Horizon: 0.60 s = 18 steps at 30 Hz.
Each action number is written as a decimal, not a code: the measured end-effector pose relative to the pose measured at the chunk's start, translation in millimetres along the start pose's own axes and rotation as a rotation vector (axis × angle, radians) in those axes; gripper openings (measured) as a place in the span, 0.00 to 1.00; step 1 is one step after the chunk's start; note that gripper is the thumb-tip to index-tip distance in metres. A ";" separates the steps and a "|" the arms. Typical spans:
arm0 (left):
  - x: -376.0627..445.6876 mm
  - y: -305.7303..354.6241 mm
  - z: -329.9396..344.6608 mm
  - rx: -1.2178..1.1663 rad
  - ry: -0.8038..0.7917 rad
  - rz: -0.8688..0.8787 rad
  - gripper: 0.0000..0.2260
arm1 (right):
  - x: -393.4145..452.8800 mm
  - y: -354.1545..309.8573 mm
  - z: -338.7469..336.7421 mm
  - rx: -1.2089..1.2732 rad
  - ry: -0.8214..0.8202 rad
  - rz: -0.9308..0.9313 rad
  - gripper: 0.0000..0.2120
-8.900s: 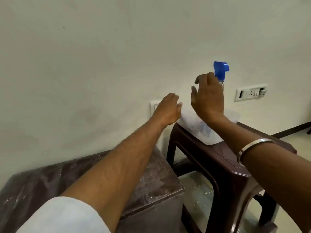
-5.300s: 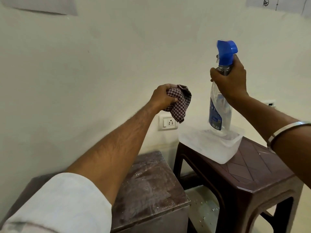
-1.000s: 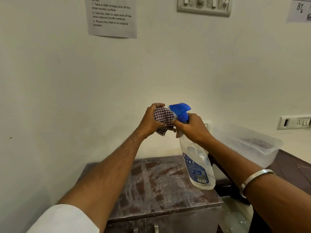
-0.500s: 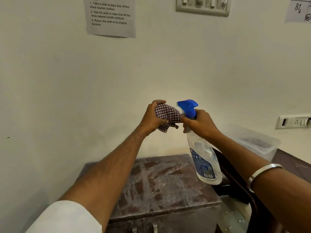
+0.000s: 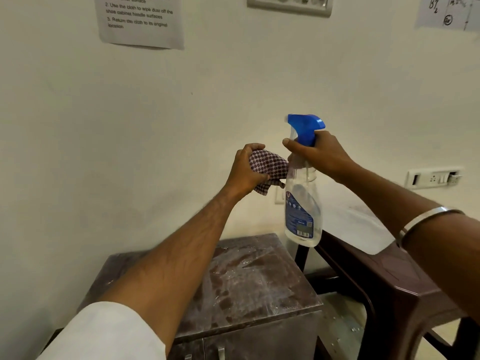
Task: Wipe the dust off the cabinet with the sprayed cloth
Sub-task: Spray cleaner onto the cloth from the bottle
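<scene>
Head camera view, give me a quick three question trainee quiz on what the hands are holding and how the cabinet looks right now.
1. True or false: the left hand grips the checked cloth.
2. What does the right hand hold? A) spray bottle B) plastic tub C) stool
3. Fill in: the cabinet top looks ____.

Key: 1 true; 2 A; 3 dusty, streaked white, not yet wiped.

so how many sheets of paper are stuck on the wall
2. One printed instruction sheet is at the upper left, above the left hand. One handwritten sheet is at the top right corner, cut off by the frame. More could lie outside the view.
</scene>
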<state>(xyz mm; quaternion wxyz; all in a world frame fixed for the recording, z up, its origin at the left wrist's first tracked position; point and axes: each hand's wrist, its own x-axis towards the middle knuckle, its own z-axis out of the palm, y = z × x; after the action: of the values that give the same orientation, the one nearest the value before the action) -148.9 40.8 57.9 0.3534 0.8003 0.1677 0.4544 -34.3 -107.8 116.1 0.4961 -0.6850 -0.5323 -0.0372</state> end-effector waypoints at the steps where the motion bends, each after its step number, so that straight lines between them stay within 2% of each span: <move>1: 1.8 2.1 6.0 -0.004 -0.001 0.001 0.32 | 1.6 0.7 -5.1 -0.009 0.008 0.003 0.21; 7: 14.8 14.5 37.3 -0.019 -0.021 0.012 0.32 | 11.8 16.5 -38.0 0.036 0.049 0.065 0.26; 18: 41.6 26.1 95.5 -0.072 -0.045 0.052 0.33 | 35.0 52.7 -96.5 0.066 0.192 0.082 0.27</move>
<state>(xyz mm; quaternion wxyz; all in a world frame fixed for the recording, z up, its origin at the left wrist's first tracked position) -47.5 7.8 69.7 0.3735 0.8013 0.1222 0.4511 67.2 -149.8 151.4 0.5683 -0.6827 -0.4547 -0.0646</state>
